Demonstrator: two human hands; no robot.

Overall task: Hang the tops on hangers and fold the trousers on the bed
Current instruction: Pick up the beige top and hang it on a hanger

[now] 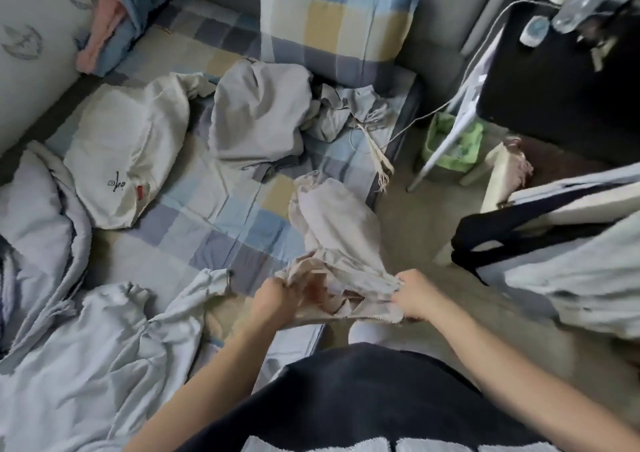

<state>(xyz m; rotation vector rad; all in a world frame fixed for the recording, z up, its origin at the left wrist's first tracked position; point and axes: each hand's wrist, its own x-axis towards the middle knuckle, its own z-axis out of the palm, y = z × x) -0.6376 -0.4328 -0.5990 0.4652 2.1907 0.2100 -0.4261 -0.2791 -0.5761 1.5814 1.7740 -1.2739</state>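
Where the person stands: at the near right corner of the bed (221, 216), looking down over its checked sheet.
Left hand (277, 295): fingers curled into the bunched edge of a pale beige garment (332, 230).
Right hand (417, 297): clenched round the other end of that same edge, which is pulled across between the two hands.
Pale beige garment: held up at its near end, the rest trailing away over the bed's corner and lying on the sheet. I cannot tell whether it is a top or trousers.
Light blue sweatshirt (104, 347): spread loose on the near left of the bed, one cuff just beside the left hand.
Cream top (128, 153): lying flat further back on the left, with a dark embroidered mark and a small red tag.
Grey garment (256, 112): heaped mid-bed, below the checked pillow (332, 25).
Crumpled grey piece with drawstrings (346, 112): touching the grey garment's right side, strings hanging over the bed edge.
Green bin (453, 146): on the floor beside the bed.
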